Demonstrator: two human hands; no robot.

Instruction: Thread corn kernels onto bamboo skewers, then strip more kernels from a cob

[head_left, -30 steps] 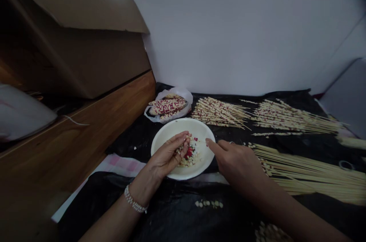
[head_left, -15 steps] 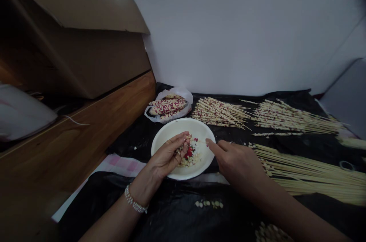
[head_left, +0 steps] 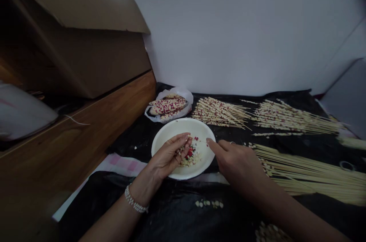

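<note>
A white bowl (head_left: 162, 135) holds loose pale, red and dark kernels (head_left: 190, 158). Over its left part is my left hand (head_left: 171, 154), palm up, its thumb and fingertips pinched on a pale kernel, with more kernels along its curled fingers. At the bowl's right rim my right hand (head_left: 236, 158) is closed on something thin and pale, apparently a stick, which points toward the left fingertips. Its far end is too small to make out. A beaded bracelet circles my left wrist, and a ring shows on my right hand.
Speckled corn cobs (head_left: 168, 106) lie in a plastic bag behind the bowl. Kernel-covered sticks (head_left: 219, 112) form two piles at the back, the second (head_left: 286, 118) further right. Bare sticks (head_left: 311, 169) lie at the right. A cardboard box (head_left: 108, 58) stands at the left on a wooden surface.
The fingertips of my left hand have shifted very slightly to the right. My right hand is almost where it was.
</note>
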